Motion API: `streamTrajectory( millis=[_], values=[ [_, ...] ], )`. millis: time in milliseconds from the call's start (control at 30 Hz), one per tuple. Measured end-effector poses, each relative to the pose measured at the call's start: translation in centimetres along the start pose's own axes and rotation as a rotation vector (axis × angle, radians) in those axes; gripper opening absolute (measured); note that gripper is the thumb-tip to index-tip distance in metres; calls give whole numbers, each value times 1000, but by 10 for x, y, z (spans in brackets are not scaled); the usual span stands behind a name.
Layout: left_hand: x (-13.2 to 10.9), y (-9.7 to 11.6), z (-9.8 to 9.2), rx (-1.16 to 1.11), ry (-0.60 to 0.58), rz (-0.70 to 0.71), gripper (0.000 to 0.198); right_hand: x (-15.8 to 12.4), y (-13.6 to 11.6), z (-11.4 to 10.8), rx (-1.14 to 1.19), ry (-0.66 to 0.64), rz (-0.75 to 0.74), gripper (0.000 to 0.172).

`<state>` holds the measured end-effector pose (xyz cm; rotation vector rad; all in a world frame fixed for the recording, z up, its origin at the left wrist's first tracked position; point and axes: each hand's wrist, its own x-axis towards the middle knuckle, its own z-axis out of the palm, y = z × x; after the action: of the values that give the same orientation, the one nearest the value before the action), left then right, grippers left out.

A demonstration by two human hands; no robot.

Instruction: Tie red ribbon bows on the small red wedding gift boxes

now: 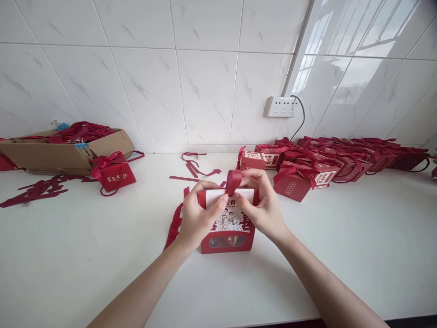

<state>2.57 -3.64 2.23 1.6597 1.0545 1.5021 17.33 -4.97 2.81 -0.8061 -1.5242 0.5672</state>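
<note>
Upright in front of me stands a red gift box (227, 248) with a printed bride and groom and a small clear window low on its face. A dark red ribbon (234, 180) loops up from the middle of its top edge. My left hand (205, 212) pinches the ribbon at the left of the loop, thumb against the box front. From the right, my right hand (261, 205) pinches the ribbon too, its fingers curled behind the top edge. The fingertips behind the box are partly hidden. A long ribbon tail (175, 225) lies on the table left of the box.
Tied red boxes (314, 159) crowd the back right. A cardboard box (51, 152) of ribbons stands back left, beside a small red bag (118, 175) and loose ribbons (37, 189). Ribbon scraps (193, 171) lie behind the gift box. A socket strip (282, 107) is on the wall.
</note>
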Motion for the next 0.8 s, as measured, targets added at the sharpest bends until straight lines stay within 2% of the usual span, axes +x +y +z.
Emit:
streamTrajectory(
  millis=[200, 333, 533, 800],
  values=[
    [1, -4, 1, -92, -57, -91, 23, 1, -2, 0, 6, 6, 47, 22],
    [0, -3, 2, -137, -67, -83, 21, 3, -2, -2, -16, 17, 31, 20],
    [-1, 0, 3, -126, -66, -111, 22, 5, -4, -3, 44, -22, 92, 23],
    [0, 1, 3, -101, -74, -54, 21, 2, -2, -3, 20, -8, 72, 21]
  ],
)
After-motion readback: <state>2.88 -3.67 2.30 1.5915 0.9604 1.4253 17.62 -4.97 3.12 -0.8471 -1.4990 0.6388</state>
